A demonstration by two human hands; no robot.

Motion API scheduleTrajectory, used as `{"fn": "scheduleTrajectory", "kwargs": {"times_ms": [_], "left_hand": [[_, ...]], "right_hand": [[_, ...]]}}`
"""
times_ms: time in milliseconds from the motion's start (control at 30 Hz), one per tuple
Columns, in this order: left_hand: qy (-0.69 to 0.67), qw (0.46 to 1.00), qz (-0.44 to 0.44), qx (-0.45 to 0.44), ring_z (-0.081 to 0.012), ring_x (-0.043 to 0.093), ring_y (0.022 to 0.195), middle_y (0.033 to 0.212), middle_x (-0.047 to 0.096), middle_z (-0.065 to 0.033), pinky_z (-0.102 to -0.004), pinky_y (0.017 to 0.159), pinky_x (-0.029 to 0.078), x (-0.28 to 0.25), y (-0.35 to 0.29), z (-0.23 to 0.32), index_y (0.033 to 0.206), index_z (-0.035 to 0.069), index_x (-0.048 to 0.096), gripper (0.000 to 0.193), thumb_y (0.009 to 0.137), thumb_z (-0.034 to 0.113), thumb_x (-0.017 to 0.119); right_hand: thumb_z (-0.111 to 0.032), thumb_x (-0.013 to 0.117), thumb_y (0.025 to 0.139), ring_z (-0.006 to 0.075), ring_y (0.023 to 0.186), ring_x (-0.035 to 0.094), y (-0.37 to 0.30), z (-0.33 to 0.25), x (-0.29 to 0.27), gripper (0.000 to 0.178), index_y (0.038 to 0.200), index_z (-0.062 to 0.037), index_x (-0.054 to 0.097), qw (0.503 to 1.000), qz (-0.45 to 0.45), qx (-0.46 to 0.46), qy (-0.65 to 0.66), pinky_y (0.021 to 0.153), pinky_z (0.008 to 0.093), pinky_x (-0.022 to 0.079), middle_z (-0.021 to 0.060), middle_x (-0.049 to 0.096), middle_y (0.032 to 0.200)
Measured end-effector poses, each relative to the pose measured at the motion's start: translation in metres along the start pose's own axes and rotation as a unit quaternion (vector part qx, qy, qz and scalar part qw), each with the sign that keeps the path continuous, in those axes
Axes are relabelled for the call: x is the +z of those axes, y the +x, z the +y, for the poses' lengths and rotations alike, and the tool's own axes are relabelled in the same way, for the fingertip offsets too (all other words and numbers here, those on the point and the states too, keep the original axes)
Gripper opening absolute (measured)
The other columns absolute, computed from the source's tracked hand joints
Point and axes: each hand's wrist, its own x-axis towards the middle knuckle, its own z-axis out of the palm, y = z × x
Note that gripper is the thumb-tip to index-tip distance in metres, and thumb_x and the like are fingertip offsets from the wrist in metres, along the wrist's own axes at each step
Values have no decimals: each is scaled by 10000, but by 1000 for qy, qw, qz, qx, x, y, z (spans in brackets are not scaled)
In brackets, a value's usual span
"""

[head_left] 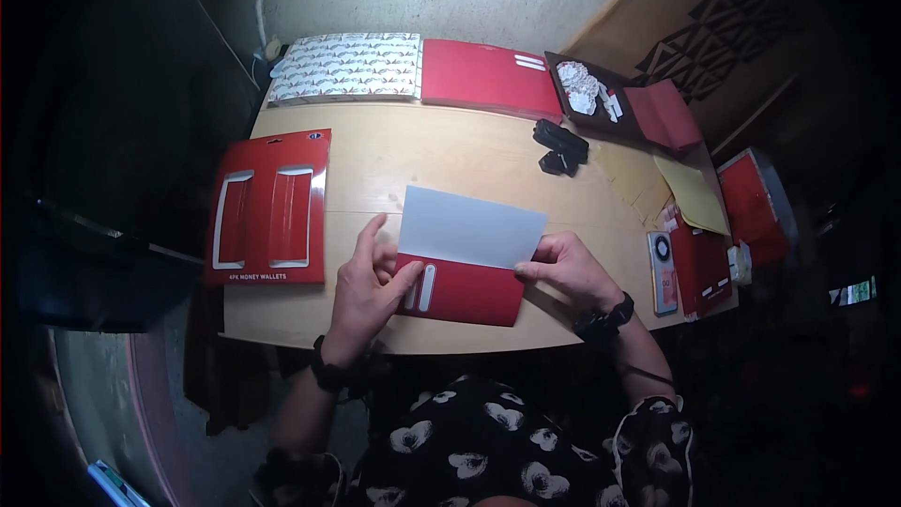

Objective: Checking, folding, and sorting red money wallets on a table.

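Between my two hands, just above the table's near edge, is an unfolded card money wallet (469, 300). Its lower panel is red with two white-edged slots near the left side; the upper panel is plain pale grey. My left hand (369, 280) grips the left edge, thumb on the red front by the slots and forefinger stretched out. At the right edge, my right hand (568, 269) pinches the wallet near the fold, thumb in front and fingers behind. Left of my hands lies a red retail pack (267, 268) with two cut-out windows showing red wallets.
Along the far edge stand a white patterned box (347, 68) and a red stack (479, 75). A dark tray (601, 122) holds white bits. Black objects (560, 144), yellow paper (693, 192), a phone (663, 272) and a red box (704, 268) lie on the right.
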Motion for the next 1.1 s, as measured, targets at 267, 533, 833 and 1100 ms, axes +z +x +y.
{"fn": "scheduleTrajectory", "kwargs": {"times_ms": [267,533,833,1100], "left_hand": [[-128,986,-108,-5,-104,675,918,1010,723,-64,-261,835,559,11,-11,2,1150,-25,665,231,935,54,691],[62,994,-76,49,-138,636,885,1006,648,-61,-280,778,542,10,-3,-8,1097,10,713,254,847,25,753],[167,974,-105,113,-169,606,861,885,639,-40,-303,717,495,3,-1,-7,965,61,764,171,799,43,799],[211,948,-98,219,-227,612,832,871,642,-60,-336,714,503,7,2,-10,929,67,721,181,768,14,786]], "right_hand": [[-35,746,878,98,802,661,-11,8,6,148,1021,-2,735,999,8,-26,32,733,243,531,15,705,862],[-62,814,773,188,906,629,-11,24,10,277,1042,-90,754,963,69,-196,-171,879,348,502,63,690,943],[-115,809,762,184,895,599,-15,42,10,201,951,-130,743,890,95,-309,-322,923,338,340,-21,671,857],[-143,763,805,186,914,610,-17,38,11,172,971,-136,719,866,108,-338,-352,930,371,339,-25,694,892]]}}
